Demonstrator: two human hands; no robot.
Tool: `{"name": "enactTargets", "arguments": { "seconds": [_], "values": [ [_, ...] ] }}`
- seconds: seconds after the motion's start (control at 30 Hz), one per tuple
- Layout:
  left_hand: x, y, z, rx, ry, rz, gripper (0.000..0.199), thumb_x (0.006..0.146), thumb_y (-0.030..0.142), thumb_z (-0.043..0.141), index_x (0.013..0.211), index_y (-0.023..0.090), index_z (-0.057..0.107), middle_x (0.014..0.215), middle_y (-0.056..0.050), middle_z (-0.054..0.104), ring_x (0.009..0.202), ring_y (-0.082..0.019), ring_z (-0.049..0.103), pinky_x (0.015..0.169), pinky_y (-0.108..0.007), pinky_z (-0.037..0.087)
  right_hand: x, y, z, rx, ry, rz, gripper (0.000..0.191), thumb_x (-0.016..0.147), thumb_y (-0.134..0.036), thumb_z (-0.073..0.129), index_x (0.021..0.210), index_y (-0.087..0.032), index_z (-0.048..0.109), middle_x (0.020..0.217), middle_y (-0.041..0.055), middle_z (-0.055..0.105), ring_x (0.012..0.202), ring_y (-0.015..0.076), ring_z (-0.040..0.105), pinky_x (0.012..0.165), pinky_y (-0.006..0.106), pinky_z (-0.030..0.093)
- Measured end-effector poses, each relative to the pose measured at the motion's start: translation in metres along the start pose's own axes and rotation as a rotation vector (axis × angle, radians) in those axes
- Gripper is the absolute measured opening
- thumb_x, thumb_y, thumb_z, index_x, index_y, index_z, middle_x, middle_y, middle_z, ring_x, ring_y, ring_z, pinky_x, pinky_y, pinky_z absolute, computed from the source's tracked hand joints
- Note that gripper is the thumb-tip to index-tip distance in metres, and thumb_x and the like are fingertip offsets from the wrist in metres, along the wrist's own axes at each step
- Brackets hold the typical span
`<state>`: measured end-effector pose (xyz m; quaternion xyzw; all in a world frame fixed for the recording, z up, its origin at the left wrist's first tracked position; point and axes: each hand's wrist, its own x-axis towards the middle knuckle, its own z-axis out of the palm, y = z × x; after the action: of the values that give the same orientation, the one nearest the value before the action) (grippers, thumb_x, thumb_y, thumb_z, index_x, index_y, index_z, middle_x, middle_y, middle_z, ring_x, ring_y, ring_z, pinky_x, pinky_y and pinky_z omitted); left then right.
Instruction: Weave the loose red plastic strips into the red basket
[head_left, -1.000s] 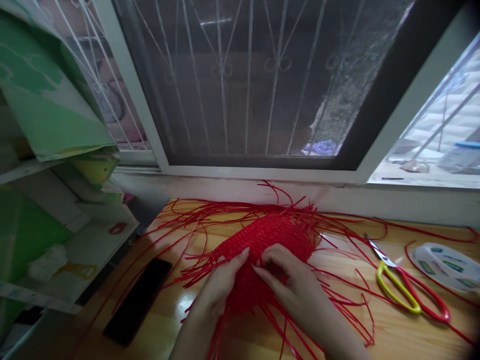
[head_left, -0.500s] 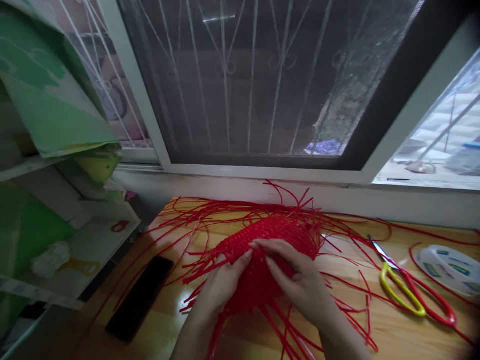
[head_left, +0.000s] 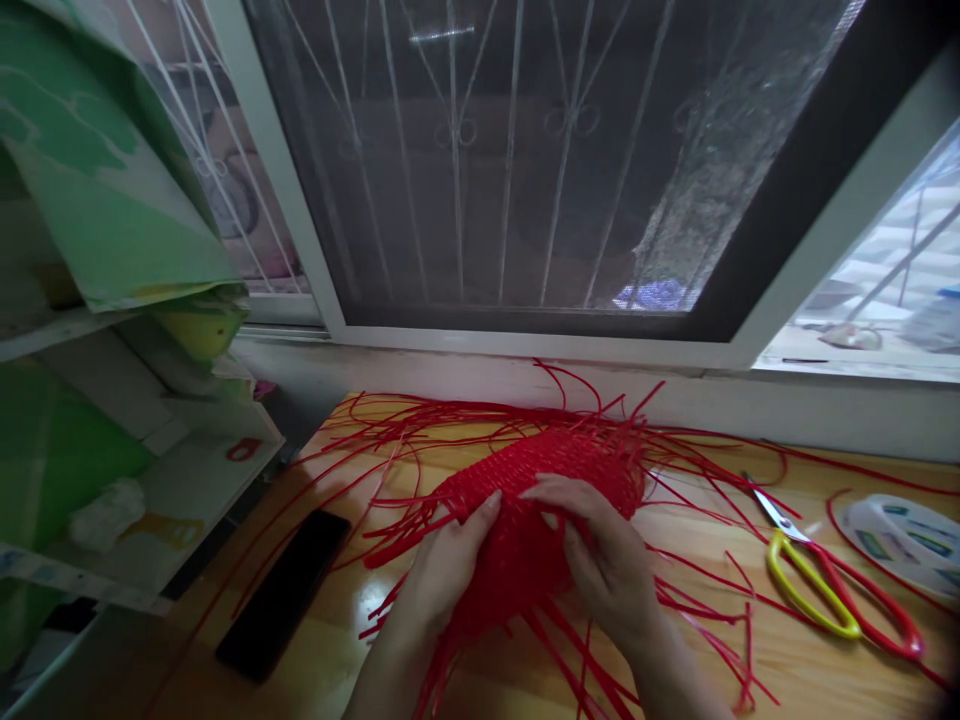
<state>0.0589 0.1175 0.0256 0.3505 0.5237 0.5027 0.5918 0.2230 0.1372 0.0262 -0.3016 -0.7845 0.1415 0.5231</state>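
Red woven piece mid-surface, set in from back edge of wooden table; strip ends fan out all round it, some twd front edge of view. Both hands on it.

L hand: gripping L side of piece, thumb flat on top of weave, other fingers mostly hidden under strips.

R hand: fingers bent, index tip on weave just beside L thumb; can't tell if a strip is pinched.

Loose red strips run along back edge, approx. from back L corner twd R.

Phone, dark screen up, lies at a slant nr L edge.

Scissors, yellow + red handles, on R part of surface, tips twd back edge. White spool beyond them, nr back edge.
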Motion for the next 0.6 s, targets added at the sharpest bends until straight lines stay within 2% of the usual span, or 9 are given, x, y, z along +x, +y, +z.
{"name": "enactTargets", "arguments": {
  "seconds": [0.07, 0.13, 0.27, 0.4, 0.5, 0.6],
  "values": [
    [0.0009, -0.0004, -0.0004, 0.012, -0.081, -0.023, 0.043, 0.074, 0.047, 0.061, 0.102, 0.015, 0.067, 0.1, -0.011, 0.07, 0.1, -0.026, 0.062, 0.094, -0.038, 0.042, 0.0016, -0.0044, 0.0009, 0.084, 0.019, 0.038, 0.023, 0.085, -0.011, 0.044, 0.098, -0.024, 0.057, 0.089, 0.0018, 0.064, 0.088, 0.0135, 0.061, 0.077, 0.026, 0.05],
    [0.0017, -0.0014, -0.0008, -0.02, -0.112, -0.044, 0.044, 0.075, 0.048, 0.06, 0.103, 0.014, 0.067, 0.097, -0.011, 0.071, 0.096, -0.025, 0.064, 0.092, -0.037, 0.044, 0.0047, -0.0077, 0.0009, 0.145, 0.017, 0.084, 0.018, 0.084, -0.01, 0.049, 0.092, -0.024, 0.058, 0.084, 0.0009, 0.064, 0.08, 0.0121, 0.061, 0.072, 0.023, 0.05],
    [0.0028, -0.004, -0.0002, -0.105, -0.123, -0.015, 0.043, 0.075, 0.044, 0.062, 0.105, 0.014, 0.066, 0.099, -0.01, 0.07, 0.096, -0.024, 0.064, 0.092, -0.035, 0.044, 0.0087, -0.0074, -0.0002, 0.159, -0.015, 0.112, 0.017, 0.079, -0.007, 0.057, 0.085, -0.022, 0.06, 0.081, 0.0006, 0.064, 0.078, 0.0113, 0.061, 0.071, 0.022, 0.05],
    [0.0037, -0.0059, 0.0, -0.122, -0.128, -0.081, 0.045, 0.075, 0.047, 0.061, 0.104, 0.013, 0.067, 0.092, -0.011, 0.072, 0.091, -0.026, 0.066, 0.089, -0.037, 0.046, 0.0069, -0.0035, -0.0005, 0.198, -0.06, 0.119, 0.02, 0.077, -0.002, 0.055, 0.082, -0.021, 0.06, 0.079, 0.0003, 0.063, 0.075, 0.0103, 0.06, 0.067, 0.02, 0.049],
    [0.0047, -0.0063, -0.0011, -0.095, -0.097, -0.079, 0.047, 0.074, 0.048, 0.062, 0.104, 0.012, 0.067, 0.092, -0.011, 0.072, 0.092, -0.026, 0.066, 0.09, -0.038, 0.046, 0.0058, -0.0045, -0.0032, 0.191, -0.118, 0.087, 0.023, 0.077, 0.0, 0.051, 0.083, -0.02, 0.059, 0.08, 0.0015, 0.062, 0.076, 0.0109, 0.059, 0.066, 0.021, 0.049],
    [0.005, -0.0056, -0.0017, -0.061, -0.066, -0.075, 0.046, 0.074, 0.048, 0.061, 0.104, 0.013, 0.067, 0.096, -0.011, 0.071, 0.094, -0.026, 0.065, 0.091, -0.038, 0.045, 0.0073, -0.0104, -0.0086, 0.066, -0.216, -0.029, 0.024, 0.078, 0.0, 0.047, 0.085, -0.019, 0.06, 0.084, 0.0039, 0.062, 0.078, 0.0121, 0.058, 0.067, 0.023, 0.048]
  ]
}}
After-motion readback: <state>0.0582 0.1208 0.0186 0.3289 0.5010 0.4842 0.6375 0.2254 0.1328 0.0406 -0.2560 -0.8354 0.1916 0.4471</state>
